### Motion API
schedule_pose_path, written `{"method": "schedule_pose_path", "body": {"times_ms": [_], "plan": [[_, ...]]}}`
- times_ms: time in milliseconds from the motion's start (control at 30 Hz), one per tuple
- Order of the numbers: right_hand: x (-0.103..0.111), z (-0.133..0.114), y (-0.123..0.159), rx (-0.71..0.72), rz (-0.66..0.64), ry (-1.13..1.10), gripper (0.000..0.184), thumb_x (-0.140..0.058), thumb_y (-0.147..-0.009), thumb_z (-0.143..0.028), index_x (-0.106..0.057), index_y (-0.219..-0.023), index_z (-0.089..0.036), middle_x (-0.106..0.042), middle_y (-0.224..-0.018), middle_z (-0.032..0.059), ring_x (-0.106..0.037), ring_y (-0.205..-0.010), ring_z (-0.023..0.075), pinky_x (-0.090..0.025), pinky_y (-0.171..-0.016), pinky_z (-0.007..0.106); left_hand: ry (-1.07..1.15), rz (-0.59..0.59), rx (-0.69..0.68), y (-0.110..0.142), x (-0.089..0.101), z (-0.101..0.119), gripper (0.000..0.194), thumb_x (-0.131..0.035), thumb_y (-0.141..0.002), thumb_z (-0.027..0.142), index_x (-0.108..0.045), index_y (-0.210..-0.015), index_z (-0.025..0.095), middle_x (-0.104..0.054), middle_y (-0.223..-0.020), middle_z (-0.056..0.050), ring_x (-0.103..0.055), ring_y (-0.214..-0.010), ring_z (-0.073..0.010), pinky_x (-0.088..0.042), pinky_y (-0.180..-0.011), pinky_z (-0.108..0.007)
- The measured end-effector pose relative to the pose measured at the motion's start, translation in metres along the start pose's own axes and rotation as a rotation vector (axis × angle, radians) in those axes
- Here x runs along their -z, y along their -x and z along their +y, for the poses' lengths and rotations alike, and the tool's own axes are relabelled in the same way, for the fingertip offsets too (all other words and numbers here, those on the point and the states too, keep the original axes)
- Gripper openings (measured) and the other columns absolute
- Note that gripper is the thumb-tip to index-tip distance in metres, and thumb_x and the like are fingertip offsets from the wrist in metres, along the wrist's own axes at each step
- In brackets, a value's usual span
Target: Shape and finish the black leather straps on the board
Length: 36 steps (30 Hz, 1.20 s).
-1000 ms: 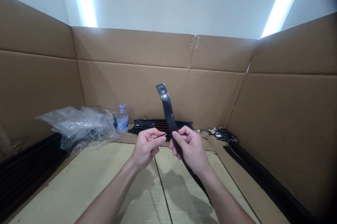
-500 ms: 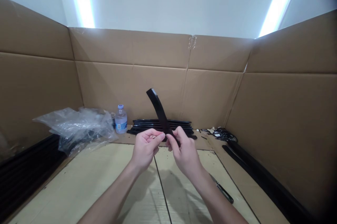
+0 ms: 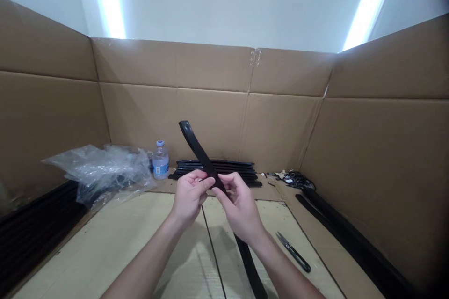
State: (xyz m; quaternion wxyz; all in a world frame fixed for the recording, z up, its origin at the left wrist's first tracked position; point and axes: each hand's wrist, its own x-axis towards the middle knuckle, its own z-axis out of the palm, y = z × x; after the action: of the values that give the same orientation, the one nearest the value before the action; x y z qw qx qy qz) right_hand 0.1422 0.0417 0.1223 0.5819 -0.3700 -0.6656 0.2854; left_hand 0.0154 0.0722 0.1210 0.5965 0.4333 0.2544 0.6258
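Note:
A long, curved black strip, apparently rubber or plastic, is held up at a slant over the table. Its upper end leans to the left and shows a small round hole, while the lower part runs below my hands towards the table's near edge. My left hand pinches the strip's left edge between thumb and fingers. Just to the right, my right hand grips it with thumb and fingers closed around it. The two thumbs are close together. Some fingertips are hidden behind the strip.
Thread snips lie right of my right forearm. Behind my hands are stacked black strips. A water bottle and clear plastic bags sit back left. More black strips line both sides. Cardboard walls surround the table.
The strip has turned, so its face with the hole shows and its upper end sits further left. Its lower length now shows below my right hand. Both hands shifted slightly left.

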Motion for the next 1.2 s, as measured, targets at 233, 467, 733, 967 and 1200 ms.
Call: {"method": "schedule_pose_path", "body": {"times_ms": [233,467,733,967,1200], "plan": [[0.011,-0.003,-0.007,-0.119,-0.180,-0.259,0.020,-0.069,-0.073,-0.024,-0.058,-0.089,-0.016,-0.063,-0.082,0.0030,-0.059,-0.070,0.0144,-0.050,-0.063,0.028,0.012,-0.155,0.058,0.001,0.006,-0.002,0.029,-0.077,-0.061,0.025,-0.057,-0.075,0.011,-0.033,-0.048,0.010,-0.016,-0.036,0.0011,-0.011,-0.034,-0.013],[0.011,-0.004,-0.003,-0.193,-0.279,-0.511,0.028,-0.066,-0.077,-0.027,-0.039,-0.079,-0.021,-0.061,-0.064,-0.0033,-0.057,-0.050,0.0105,-0.041,-0.044,0.020,0.002,-0.199,0.114,0.005,0.001,-0.002,0.030,-0.075,-0.064,0.029,-0.050,-0.070,0.013,-0.043,-0.041,0.008,-0.027,-0.031,-0.0008,-0.011,-0.033,-0.014],[0.006,-0.002,-0.004,-0.326,-0.146,-0.621,0.030,-0.051,-0.085,-0.045,-0.041,-0.072,-0.019,-0.061,-0.058,-0.0015,-0.049,-0.040,0.0078,-0.032,-0.037,0.017,0.046,-0.197,0.169,0.006,-0.001,0.001,0.032,-0.074,-0.066,0.028,-0.044,-0.064,0.015,-0.036,-0.044,0.010,-0.014,-0.036,0.0007,-0.009,-0.033,-0.013],[0.007,-0.005,-0.003,-0.371,-0.120,-0.598,0.033,-0.055,-0.083,-0.045,-0.041,-0.070,-0.018,-0.058,-0.054,-0.0021,-0.047,-0.037,0.0064,-0.030,-0.035,0.015,0.113,-0.238,0.213,0.006,0.001,0.001,0.028,-0.073,-0.068,0.028,-0.048,-0.067,0.013,-0.021,-0.048,0.012,-0.006,-0.039,0.0002,-0.008,-0.032,-0.012],[0.007,-0.006,-0.003,-0.351,-0.102,-0.582,0.032,-0.054,-0.083,-0.044,-0.042,-0.069,-0.018,-0.058,-0.054,-0.0018,-0.046,-0.038,0.0068,-0.030,-0.035,0.016,0.126,-0.226,0.200,0.007,-0.001,0.000,0.030,-0.070,-0.071,0.026,-0.043,-0.064,0.016,-0.021,-0.046,0.012,-0.007,-0.038,-0.0003,-0.008,-0.032,-0.013]]}}
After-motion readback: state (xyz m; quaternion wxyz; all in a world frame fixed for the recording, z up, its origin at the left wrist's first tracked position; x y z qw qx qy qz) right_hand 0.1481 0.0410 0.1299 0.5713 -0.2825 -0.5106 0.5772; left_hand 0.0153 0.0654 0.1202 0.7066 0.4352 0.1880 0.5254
